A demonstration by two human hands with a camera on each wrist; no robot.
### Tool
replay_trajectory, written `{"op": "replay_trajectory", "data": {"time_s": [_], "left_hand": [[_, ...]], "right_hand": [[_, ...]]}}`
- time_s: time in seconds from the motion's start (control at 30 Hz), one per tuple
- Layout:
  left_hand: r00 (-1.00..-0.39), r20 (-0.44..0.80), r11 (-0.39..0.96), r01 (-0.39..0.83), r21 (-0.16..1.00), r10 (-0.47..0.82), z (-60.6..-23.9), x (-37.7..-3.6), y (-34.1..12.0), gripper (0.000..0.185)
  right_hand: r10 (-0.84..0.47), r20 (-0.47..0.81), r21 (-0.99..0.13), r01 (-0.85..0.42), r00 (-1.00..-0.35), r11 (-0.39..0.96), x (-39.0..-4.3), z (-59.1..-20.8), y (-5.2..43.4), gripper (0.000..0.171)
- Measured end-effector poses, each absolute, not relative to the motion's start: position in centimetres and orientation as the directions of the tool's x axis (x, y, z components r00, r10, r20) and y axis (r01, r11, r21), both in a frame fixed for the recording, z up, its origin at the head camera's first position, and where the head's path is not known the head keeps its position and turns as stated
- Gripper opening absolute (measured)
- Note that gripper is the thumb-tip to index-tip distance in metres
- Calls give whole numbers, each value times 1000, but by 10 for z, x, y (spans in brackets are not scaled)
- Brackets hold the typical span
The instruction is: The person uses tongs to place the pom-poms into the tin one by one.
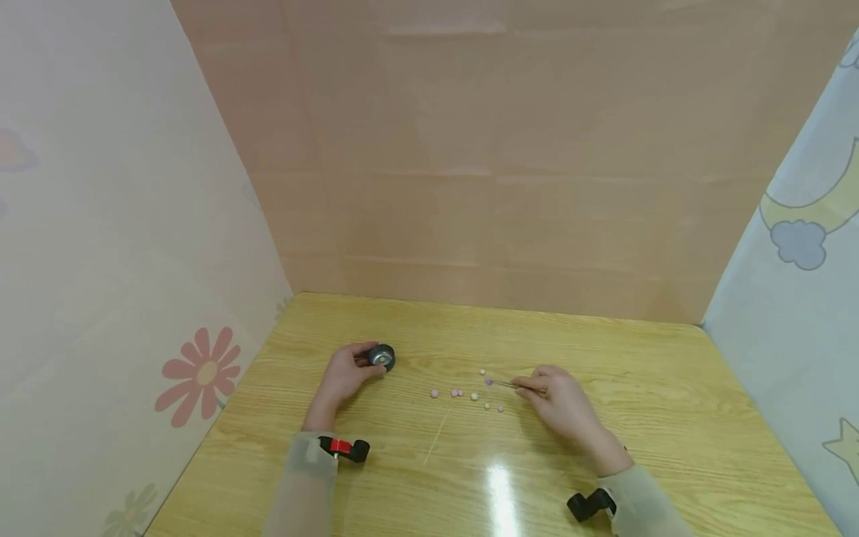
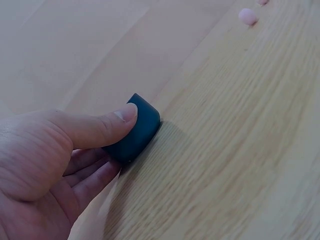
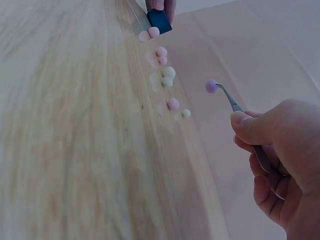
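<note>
On the left of the table, my left hand [image 1: 345, 377] holds a small dark round cup [image 1: 382, 358], thumb on one side and fingers on the other. The cup's shiny inside faces the head camera, with a small pale spot at its middle. In the left wrist view the cup's wall [image 2: 141, 131] looks dark teal and stands right at the wood. My right hand [image 1: 562, 404] grips slim metal tweezers [image 3: 231, 101] with bent tips. Those tips pinch a small purple ball [image 3: 211, 86], held up above the table in the right wrist view.
Several small pink and cream balls lie loosely scattered on the wooden table [image 1: 403, 462] between the hands, among them a pink ball [image 1: 434, 393] and a cream ball [image 1: 473, 397]. A brown-papered wall [image 1: 496, 224] rises behind; patterned sheets [image 1: 134, 298] flank the sides.
</note>
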State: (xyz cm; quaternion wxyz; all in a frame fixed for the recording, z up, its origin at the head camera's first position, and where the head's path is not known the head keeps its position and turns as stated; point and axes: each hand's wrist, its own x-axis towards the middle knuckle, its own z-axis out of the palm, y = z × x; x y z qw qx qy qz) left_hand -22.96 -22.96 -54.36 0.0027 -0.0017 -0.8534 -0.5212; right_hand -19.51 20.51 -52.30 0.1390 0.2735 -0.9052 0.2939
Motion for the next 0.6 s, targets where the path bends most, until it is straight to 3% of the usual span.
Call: {"op": "replay_trajectory", "data": {"time_s": [0.6], "left_hand": [[-1000, 7, 455, 11, 890, 10, -543, -229, -228, 57]], "right_hand": [[-340, 300, -613, -453, -891, 647, -206, -526, 161, 20]]}}
